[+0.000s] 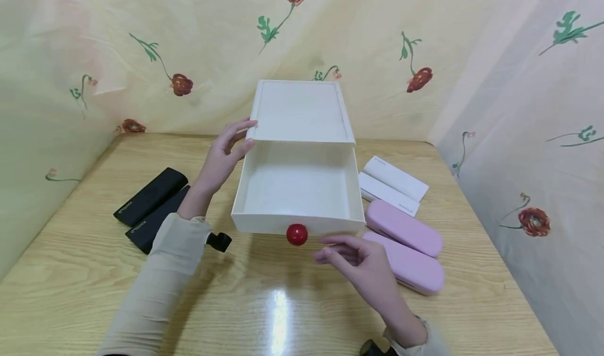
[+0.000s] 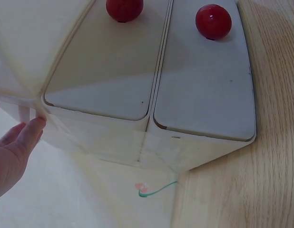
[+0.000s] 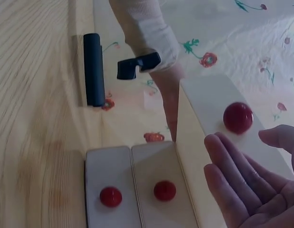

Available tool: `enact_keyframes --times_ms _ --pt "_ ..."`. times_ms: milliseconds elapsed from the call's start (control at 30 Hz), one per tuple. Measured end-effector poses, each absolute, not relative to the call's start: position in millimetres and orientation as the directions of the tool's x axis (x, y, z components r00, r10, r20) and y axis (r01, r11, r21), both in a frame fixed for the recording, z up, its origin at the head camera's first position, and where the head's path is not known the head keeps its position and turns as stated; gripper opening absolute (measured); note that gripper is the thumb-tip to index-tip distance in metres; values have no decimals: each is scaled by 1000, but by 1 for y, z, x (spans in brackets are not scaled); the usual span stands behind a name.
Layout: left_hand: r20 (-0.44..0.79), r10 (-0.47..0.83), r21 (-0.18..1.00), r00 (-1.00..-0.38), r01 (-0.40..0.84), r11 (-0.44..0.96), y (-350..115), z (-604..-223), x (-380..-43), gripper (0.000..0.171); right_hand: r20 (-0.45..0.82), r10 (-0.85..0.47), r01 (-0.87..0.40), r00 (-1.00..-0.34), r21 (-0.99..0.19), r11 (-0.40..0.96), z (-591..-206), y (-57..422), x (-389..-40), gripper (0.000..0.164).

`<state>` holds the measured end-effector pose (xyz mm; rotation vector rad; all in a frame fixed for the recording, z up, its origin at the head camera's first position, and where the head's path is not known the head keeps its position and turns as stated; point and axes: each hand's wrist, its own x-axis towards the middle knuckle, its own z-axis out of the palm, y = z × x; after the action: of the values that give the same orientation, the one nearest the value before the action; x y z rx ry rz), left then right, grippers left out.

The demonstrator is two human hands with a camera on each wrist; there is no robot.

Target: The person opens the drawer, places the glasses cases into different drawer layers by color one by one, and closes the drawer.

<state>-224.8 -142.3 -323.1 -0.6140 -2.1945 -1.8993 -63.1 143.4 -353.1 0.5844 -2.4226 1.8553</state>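
Note:
A small white drawer cabinet stands at the back of the table with its top drawer pulled out; nothing lies inside. On that drawer's front is a round red knob. Two lower drawers with red knobs are pushed in, seen in both wrist views. My left hand rests against the cabinet's upper left side, fingertips at the top edge and thumb lower down. My right hand hovers in front of the drawer, right of the knob, fingers loosely bent and holding nothing.
Two black cases lie on the wooden table at left, partly behind my left forearm. Right of the cabinet lie two white cases and, nearer, two purple cases. Flowered cloth hangs behind and at both sides.

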Motion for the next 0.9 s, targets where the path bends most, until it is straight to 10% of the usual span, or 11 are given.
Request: enact_keyframes --times_ms 267,900 --pt "394 185 903 -900 417 106 -144 -323 -226 40 416 -269 -478 -869 -847 233 -362 173 -67 18" --pt "389 196 901 -900 416 122 -144 -322 -226 40 362 -182 -403 -914 -759 511 -375 221 -76 22"
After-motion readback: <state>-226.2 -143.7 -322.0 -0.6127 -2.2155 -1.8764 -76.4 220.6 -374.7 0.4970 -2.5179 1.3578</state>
